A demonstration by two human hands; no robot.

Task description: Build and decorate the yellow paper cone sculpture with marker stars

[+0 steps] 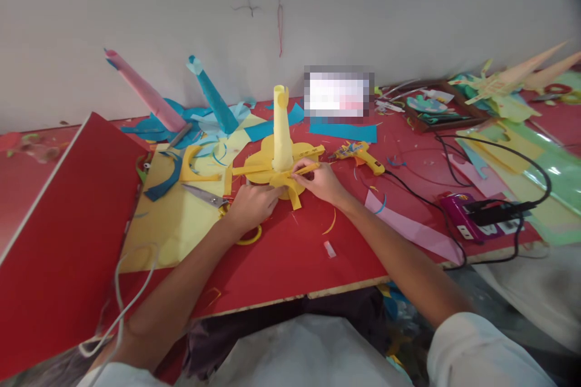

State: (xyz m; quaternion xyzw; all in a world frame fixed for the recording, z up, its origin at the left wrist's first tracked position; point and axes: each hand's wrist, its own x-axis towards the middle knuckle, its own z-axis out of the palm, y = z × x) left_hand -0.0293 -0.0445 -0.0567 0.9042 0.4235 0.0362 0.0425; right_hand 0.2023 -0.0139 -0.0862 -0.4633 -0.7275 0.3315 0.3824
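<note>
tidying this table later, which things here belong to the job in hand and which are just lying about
Job in hand, as far as I can judge:
yellow paper tube
yellow petalled base, at the left hand
yellow pencil-like stick, in the right hand
probably scissors and glue gun, nearby

Apparently just lying about:
pink paper strip
blue paper strips
small pinkish block

Before you, your pale-yellow paper tube (pixel 282 133) stands nearly upright on a lobed, deeper-yellow base (pixel 262 158) with strips (pixel 245 170) jutting outward, on the red counter (pixel 290 260).
</note>
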